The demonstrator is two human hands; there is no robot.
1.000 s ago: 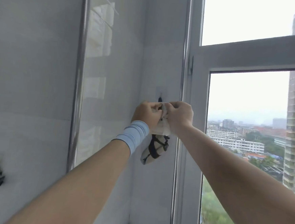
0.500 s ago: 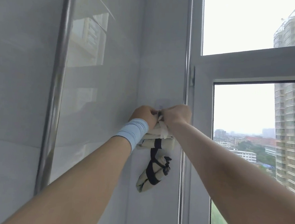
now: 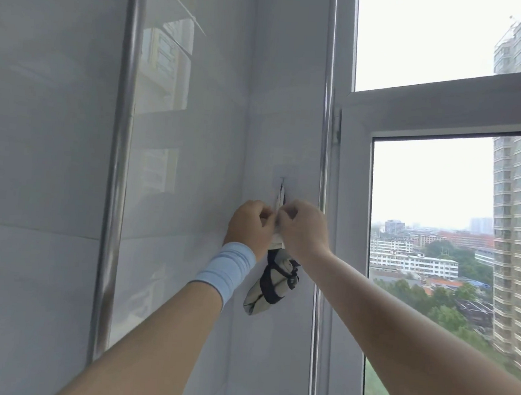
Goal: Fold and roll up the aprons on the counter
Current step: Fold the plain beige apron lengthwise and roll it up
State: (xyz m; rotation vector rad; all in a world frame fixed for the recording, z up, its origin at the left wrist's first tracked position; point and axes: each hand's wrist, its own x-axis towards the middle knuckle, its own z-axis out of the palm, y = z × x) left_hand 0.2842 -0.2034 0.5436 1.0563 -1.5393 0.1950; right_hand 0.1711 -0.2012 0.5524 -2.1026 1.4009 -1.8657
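Evidently the rolled apron (image 3: pixel 269 287), pale cloth bound with dark straps, is being hung from the hook (image 3: pixel 282 183) on the tiled wall (image 3: pixel 186 254), so the task looks near its end. Just below the hook, the left hand (image 3: pixel 251 224) and right hand (image 3: pixel 305 227) meet, both pinched on the pale loop that runs up to it; the roll dangles beneath them. To do this well, seat the loop fully over the hook before letting go, easing the weight down slowly. Whether the loop already sits on the hook is too small to tell, the fingertips are hidden, and no counter shows.
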